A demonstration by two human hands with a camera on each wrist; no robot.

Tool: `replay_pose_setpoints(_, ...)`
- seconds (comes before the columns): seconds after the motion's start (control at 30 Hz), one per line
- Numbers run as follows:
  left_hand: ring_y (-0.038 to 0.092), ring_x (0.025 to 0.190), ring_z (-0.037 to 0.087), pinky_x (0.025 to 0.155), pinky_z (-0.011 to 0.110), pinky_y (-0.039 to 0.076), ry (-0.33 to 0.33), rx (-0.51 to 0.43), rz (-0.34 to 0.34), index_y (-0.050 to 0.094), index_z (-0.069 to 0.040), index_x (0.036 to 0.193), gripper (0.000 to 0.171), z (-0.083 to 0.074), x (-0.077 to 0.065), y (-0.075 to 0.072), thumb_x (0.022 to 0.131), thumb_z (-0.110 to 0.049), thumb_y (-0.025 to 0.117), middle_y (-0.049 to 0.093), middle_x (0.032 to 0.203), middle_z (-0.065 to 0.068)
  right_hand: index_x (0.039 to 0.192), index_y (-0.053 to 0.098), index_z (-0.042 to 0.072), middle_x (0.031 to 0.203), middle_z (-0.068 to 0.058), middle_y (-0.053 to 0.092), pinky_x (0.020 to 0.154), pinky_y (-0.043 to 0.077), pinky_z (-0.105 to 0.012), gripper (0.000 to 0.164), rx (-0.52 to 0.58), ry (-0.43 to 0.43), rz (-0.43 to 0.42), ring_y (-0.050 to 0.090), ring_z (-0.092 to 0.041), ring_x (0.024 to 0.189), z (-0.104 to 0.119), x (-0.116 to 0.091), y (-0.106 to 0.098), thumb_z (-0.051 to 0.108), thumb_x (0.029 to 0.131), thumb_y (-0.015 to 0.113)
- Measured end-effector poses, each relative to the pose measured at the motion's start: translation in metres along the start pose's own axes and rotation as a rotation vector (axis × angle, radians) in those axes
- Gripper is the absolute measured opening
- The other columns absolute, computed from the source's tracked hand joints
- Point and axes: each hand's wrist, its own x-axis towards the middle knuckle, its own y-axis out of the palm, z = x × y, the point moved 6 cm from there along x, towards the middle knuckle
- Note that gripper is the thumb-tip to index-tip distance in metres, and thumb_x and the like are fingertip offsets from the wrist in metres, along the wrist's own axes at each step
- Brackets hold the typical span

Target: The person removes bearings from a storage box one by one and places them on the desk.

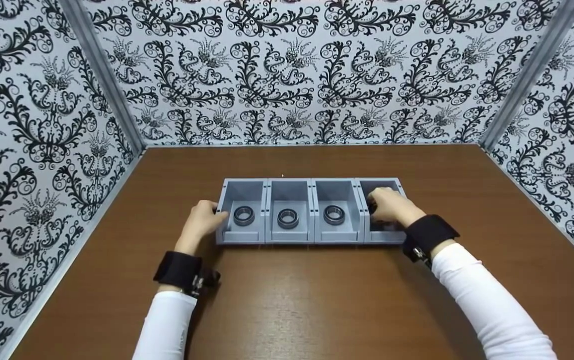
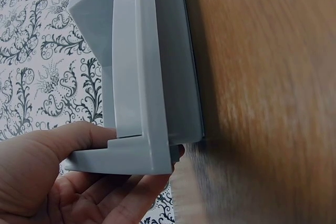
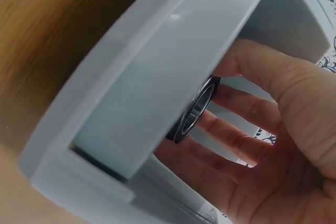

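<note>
Four joined grey plastic bins stand in a row. My left hand (image 1: pixel 203 220) grips the outer side wall of the leftmost bin (image 1: pixel 241 236), thumb on the inner side and fingers outside, as the left wrist view shows. Reaching into the rightmost bin (image 1: pixel 386 237), my right hand (image 1: pixel 391 206) has thumb and fingers around a ball bearing (image 3: pixel 195 109); the front wall partly hides the fingertips. Single bearings lie flat in the other bins: the left bearing (image 1: pixel 243 223), the second bearing (image 1: pixel 288 226) and the third bearing (image 1: pixel 334 222).
The bins rest on a brown wooden table (image 1: pixel 287 305). Patterned panels (image 1: pixel 287 75) enclose it at the back and both sides, with grey corner posts (image 1: pixel 104 72) between them. Black straps (image 1: pixel 179 269) with small devices wrap both wrists.
</note>
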Motion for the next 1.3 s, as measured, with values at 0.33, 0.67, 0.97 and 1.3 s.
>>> replay_pose_setpoints(0.33, 0.047, 0.063, 0.015, 0.058, 0.023, 0.037, -0.006, 0.0, 0.001, 0.068, -0.001, 0.09, 0.022, -0.001, 0.0, 0.0, 0.083, -0.019, 0.057, 0.058, 0.076, 0.006, 0.076, 0.063, -0.001, 0.069, -0.006, 0.056, 0.055, 0.037, -0.031, 0.017, 0.015, -0.016, -0.013, 0.046, -0.02, 0.063, 0.003, -0.001, -0.006, 0.006, 0.061, 0.063)
replay_pose_setpoints(0.67, 0.031, 0.046, 0.009, 0.05, 0.023, 0.029, -0.01, -0.027, 0.032, 0.055, -0.007, 0.069, 0.019, 0.001, 0.0, 0.002, 0.084, -0.018, 0.055, 0.031, 0.05, -0.005, 0.068, 0.058, 0.004, 0.063, -0.001, 0.049, 0.056, 0.035, -0.028, 0.009, 0.001, -0.049, -0.022, 0.044, -0.018, 0.062, 0.01, -0.003, -0.013, 0.007, 0.062, 0.064)
replay_pose_setpoints(0.97, 0.03, 0.047, 0.009, 0.049, 0.023, 0.028, 0.001, -0.022, 0.017, 0.046, -0.011, 0.061, 0.025, 0.0, -0.001, 0.0, 0.083, -0.017, 0.055, 0.03, 0.05, -0.006, 0.077, 0.064, 0.0, 0.067, -0.004, 0.055, 0.058, 0.037, -0.029, 0.016, 0.004, -0.056, -0.02, 0.046, -0.018, 0.064, 0.012, -0.004, -0.017, 0.007, 0.062, 0.065)
replay_pose_setpoints(1.3, 0.031, 0.048, 0.01, 0.051, 0.023, 0.029, -0.008, -0.022, 0.02, 0.038, -0.013, 0.058, 0.031, 0.002, 0.0, 0.001, 0.083, -0.018, 0.055, 0.03, 0.051, -0.005, 0.071, 0.061, 0.002, 0.06, 0.002, 0.043, 0.054, 0.03, -0.026, 0.01, 0.02, -0.079, -0.024, 0.04, -0.015, 0.059, 0.012, -0.003, -0.019, 0.006, 0.063, 0.064)
